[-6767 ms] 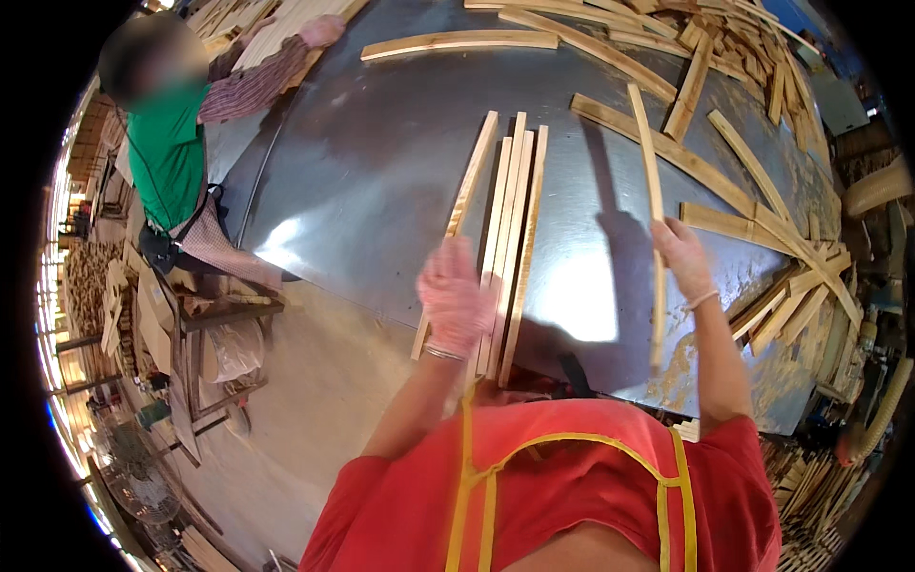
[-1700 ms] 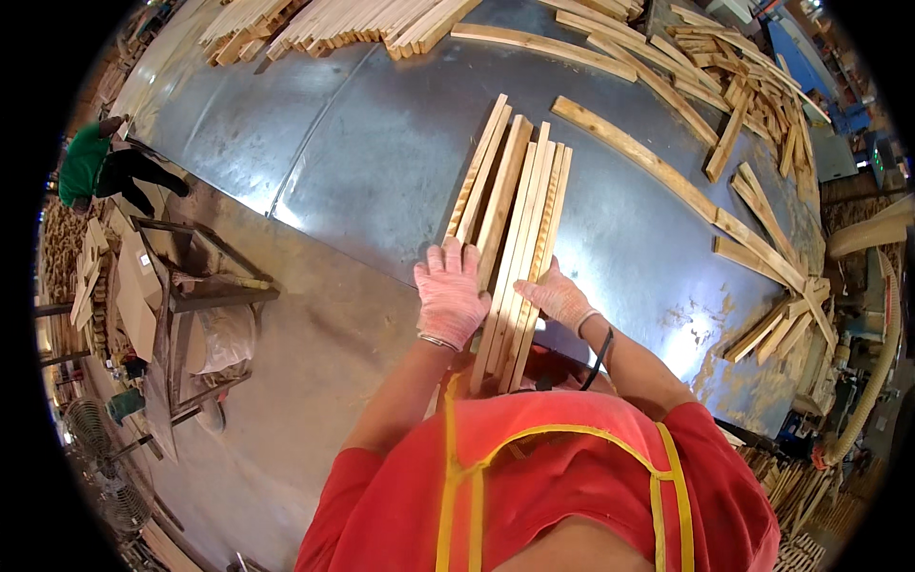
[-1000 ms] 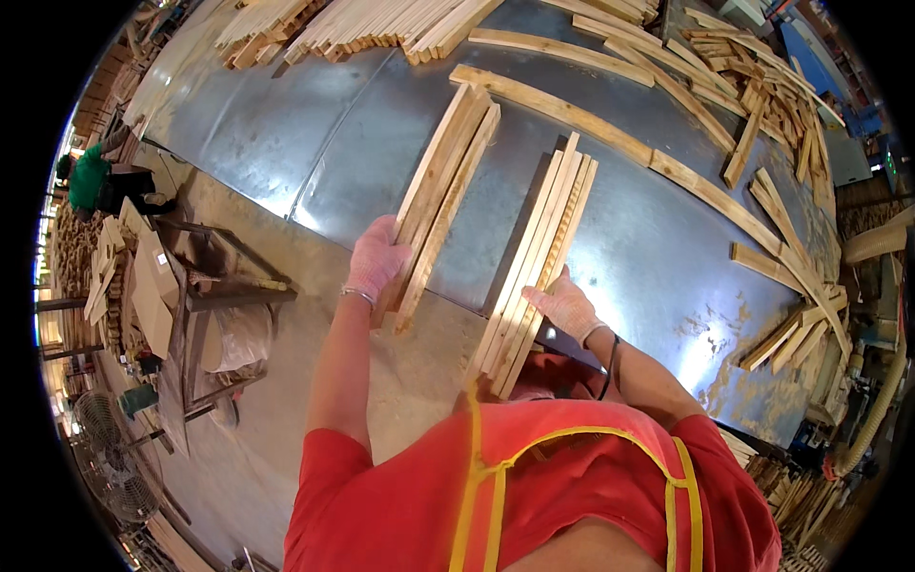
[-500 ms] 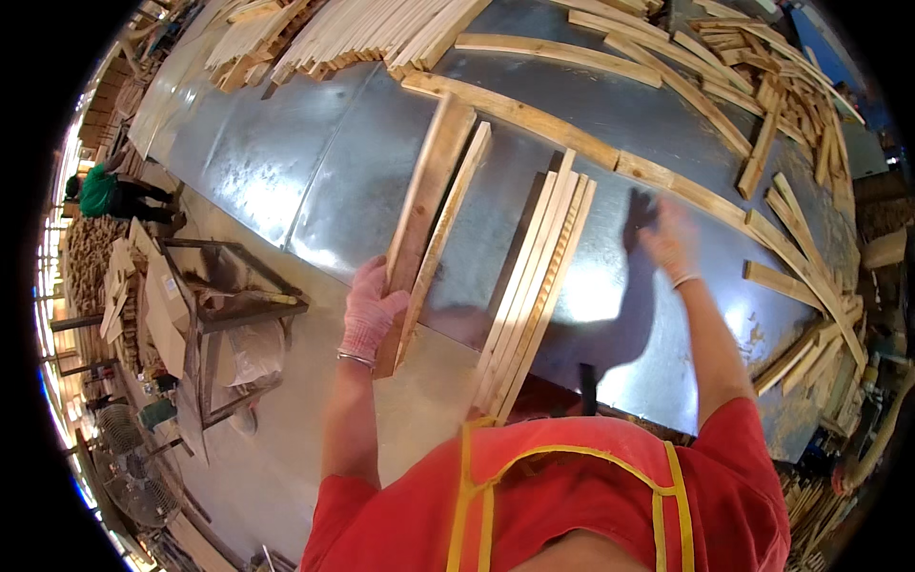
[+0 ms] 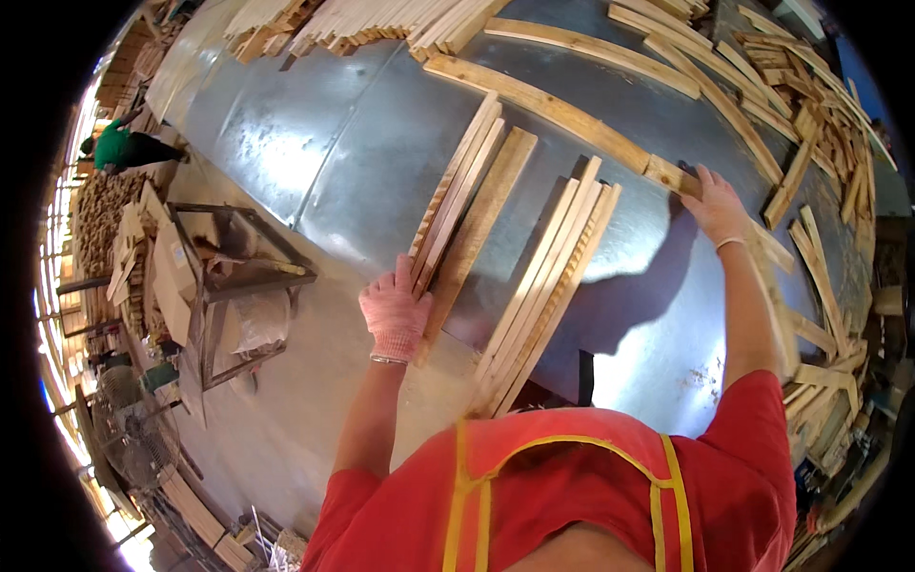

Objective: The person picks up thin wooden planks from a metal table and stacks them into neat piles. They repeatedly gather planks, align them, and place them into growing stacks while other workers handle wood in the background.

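Note:
My left hand (image 5: 395, 307), in a pink knit glove, has its fingers stretched out against the near end of a small group of narrow wooden strips (image 5: 459, 191). A flat wooden board (image 5: 481, 234) lies just right of those strips, its near end beside my thumb. Further right rests another bundle of strips (image 5: 548, 286), touched by neither hand. My gloved right hand (image 5: 717, 205) reaches far right and grips a short wooden piece (image 5: 667, 175), fingers over its far side and thumb on its near side. That piece sits end to end with a long plank (image 5: 543, 107).
A metal-topped table (image 5: 367, 157) carries stacked strips (image 5: 357, 21) at the far side and a jumbled wood pile (image 5: 820, 124) at right. Left of it stand a metal frame stand (image 5: 250, 286) and a floor fan (image 5: 133, 419). A person in green (image 5: 119, 148) bends at far left.
My right hand has come from over the bare metal onto the short wooden piece. By my left hand, the pieces are rearranged: narrow strips now stand left of the flat board. The view has shifted slightly.

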A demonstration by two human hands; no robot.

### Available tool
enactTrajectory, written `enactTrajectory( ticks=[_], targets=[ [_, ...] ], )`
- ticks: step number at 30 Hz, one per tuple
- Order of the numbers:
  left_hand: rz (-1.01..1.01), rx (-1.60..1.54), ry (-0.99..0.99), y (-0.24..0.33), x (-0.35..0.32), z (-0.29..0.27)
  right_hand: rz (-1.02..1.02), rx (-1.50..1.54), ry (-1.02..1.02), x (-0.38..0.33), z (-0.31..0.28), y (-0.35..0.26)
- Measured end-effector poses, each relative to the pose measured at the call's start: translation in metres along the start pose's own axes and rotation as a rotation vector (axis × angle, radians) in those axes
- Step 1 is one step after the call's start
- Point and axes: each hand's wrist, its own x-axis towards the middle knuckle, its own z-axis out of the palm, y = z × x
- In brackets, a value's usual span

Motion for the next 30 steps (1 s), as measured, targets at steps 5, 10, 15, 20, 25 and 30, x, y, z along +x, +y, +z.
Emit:
enactTrajectory(
  ticks=[5,10,15,20,25,30],
  targets=[
    [0.284,-0.062,0.127,0.028,-0.042,-0.004,0.452,0.878,-0.338,-0.116,0.017,-0.114],
    [0.261,-0.048,-0.019,0.003,-0.018,-0.009,0.361,1.028,-0.771,-0.187,-0.016,-0.256],
    [0.196,-0.378,-0.037,-0.069,0.022,-0.006,0.346,1.007,-0.598,-0.157,0.012,-0.325],
    [0.209,-0.24,-0.057,-0.07,0.03,-0.009,0.365,1.157,-0.526,-0.127,0.034,-0.364],
    [0.185,-0.174,-0.064,-0.108,0.044,-0.023,0.533,0.816,-0.396,-0.144,0.007,-0.347],
    [0.121,-0.123,0.054,-0.148,0.054,-0.003,0.439,0.501,-0.232,-0.173,-0.003,-0.348]
  ],
)
